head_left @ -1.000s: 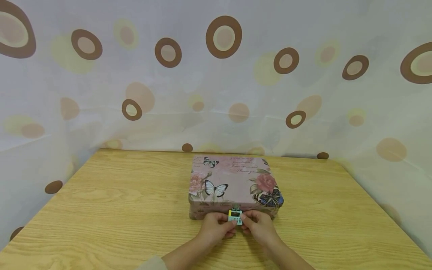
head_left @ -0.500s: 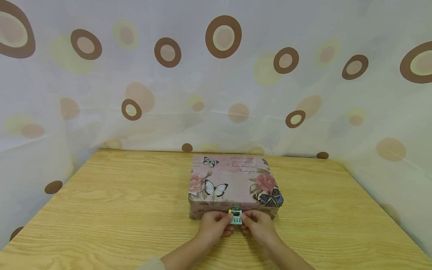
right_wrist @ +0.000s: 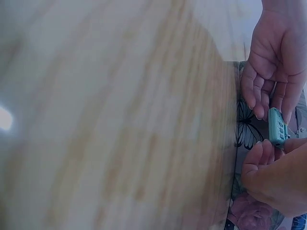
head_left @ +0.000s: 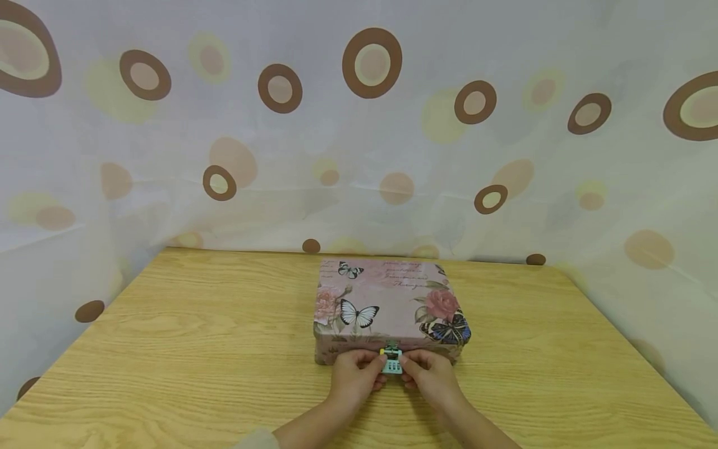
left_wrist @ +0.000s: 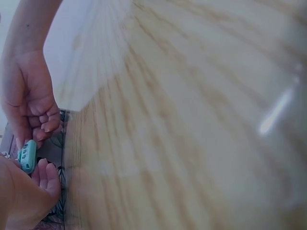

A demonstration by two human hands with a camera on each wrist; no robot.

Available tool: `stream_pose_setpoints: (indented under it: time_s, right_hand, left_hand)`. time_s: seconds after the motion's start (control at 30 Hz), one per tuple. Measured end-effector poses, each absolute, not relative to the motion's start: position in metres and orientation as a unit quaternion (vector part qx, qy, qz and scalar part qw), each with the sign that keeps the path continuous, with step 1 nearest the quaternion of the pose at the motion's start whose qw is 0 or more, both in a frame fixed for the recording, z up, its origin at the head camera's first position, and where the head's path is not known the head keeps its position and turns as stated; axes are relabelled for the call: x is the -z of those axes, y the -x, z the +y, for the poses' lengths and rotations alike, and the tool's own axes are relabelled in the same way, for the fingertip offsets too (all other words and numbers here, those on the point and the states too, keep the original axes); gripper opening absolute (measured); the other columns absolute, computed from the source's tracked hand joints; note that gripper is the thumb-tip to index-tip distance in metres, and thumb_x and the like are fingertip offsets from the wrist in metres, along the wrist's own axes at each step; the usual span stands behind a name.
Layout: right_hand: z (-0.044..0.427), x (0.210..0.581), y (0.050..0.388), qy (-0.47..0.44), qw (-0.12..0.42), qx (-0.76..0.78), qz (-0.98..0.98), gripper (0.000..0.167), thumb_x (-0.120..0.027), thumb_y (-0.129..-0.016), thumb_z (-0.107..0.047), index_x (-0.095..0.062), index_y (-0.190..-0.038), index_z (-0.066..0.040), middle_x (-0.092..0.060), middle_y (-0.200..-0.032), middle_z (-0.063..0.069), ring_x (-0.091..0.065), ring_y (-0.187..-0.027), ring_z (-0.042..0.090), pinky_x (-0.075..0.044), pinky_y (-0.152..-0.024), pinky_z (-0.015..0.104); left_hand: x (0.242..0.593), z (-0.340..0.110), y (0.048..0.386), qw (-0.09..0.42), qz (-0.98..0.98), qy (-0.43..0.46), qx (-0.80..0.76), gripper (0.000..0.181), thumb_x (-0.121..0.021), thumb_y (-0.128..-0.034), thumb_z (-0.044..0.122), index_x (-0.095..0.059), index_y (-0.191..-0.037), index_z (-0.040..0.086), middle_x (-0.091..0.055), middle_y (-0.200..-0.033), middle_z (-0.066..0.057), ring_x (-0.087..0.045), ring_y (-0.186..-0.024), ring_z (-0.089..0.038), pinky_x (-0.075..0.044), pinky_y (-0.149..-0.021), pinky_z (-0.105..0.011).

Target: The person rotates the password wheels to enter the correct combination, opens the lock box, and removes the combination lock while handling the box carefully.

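A small light-blue combination padlock (head_left: 392, 366) hangs at the metal clasp (head_left: 392, 343) on the front of a pink tin box (head_left: 387, 299) printed with butterflies and roses. My left hand (head_left: 354, 379) pinches the padlock's left side between thumb and fingers. From the other side my right hand (head_left: 434, 377) pinches its right edge. In the left wrist view the turquoise padlock (left_wrist: 28, 156) sits between both hands, its number dials showing. The right wrist view also shows the padlock (right_wrist: 277, 127) between the fingertips, against the box front. The lid is down.
The box stands on a wooden table (head_left: 185, 349), towards its middle. Behind and at both sides hangs a pale curtain (head_left: 314, 143) with brown and yellow circles. A light sleeve (head_left: 257, 439) shows on the left forearm.
My left thumb has moved up from the dials to the padlock's upper left side, so the dial row now shows. The right hand and the box have stayed in place.
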State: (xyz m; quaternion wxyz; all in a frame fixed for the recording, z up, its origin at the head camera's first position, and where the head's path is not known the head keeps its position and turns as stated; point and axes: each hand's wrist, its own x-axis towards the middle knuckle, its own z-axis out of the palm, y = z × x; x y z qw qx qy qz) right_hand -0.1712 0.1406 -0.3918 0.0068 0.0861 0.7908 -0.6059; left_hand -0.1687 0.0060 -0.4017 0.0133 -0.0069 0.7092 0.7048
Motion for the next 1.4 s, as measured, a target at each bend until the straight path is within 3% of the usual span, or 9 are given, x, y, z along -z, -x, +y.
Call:
stream_pose_setpoints:
  time_s: [1.4]
  right_hand:
    - [0.139, 0.3879, 0.1705, -0.108, 0.01, 0.599, 0.793, 0.022, -0.061, -0.087, -0.012, -0.063, -0.092, 0.01, -0.058, -0.07, 0.001, -0.054, -0.064, 0.01, -0.053, -0.057, 0.024]
  left_hand:
    - [0.3954, 0.0104, 0.1686, -0.016, 0.733, 0.022, -0.679, 0.018, -0.068, -0.0801, 0.007, -0.067, -0.079, -0.011, -0.067, -0.066, -0.017, -0.066, -0.055, -0.02, -0.059, -0.05, -0.028]
